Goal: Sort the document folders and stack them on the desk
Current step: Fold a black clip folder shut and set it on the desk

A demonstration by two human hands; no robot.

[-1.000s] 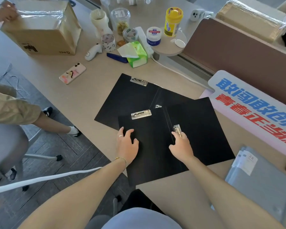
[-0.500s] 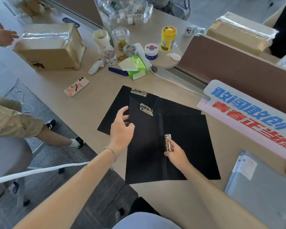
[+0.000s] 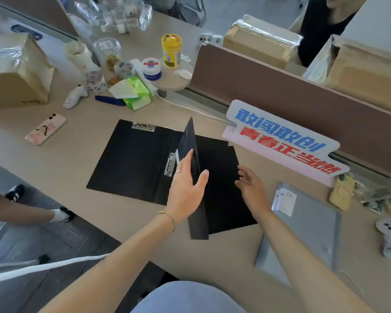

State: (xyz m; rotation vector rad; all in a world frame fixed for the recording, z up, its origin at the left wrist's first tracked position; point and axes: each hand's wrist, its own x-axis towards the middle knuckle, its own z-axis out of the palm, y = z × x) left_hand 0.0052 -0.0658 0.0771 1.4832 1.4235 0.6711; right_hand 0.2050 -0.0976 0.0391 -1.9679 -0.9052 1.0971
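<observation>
Looking down from the head cam: left hand (image 3: 186, 188) grips the raised black cover (image 3: 193, 177) of a folder, thumb on its right face, fingers on the left, so the flap stands nearly upright on edge over the desk (image 3: 77, 159). Right hand (image 3: 250, 188) is spread wide, palm down, fingers splayed just above the flat half of the top folder (image 3: 224, 195); can't tell if it touches. A 2nd black folder (image 3: 131, 161) lies open & flat underneath, offset to the left, w/ one metal clip (image 3: 143, 126) at its far edge and another clip (image 3: 171, 164) by the spine, just beside the left hand.

Right of the folders, a grey plastic sleeve (image 3: 309, 236) lies flat w/ white slips (image 3: 284, 201) tucked at its far corner. A printed sign (image 3: 284, 141) leans along the brown divider (image 3: 303, 91).

Far side of desk, containers: yellow jar (image 3: 171, 50) & white tub (image 3: 151, 68) w/ blue base, both lidded, on a small round shelf; clear jar (image 3: 107, 53), contents blurred; green tissue pack (image 3: 136, 93) w/ a tissue sticking out; cardboard box (image 3: 16, 73) at left, top wrapped in clear film, contents not visible. Phone (image 3: 46, 132) lies face down, well left of the folders.
</observation>
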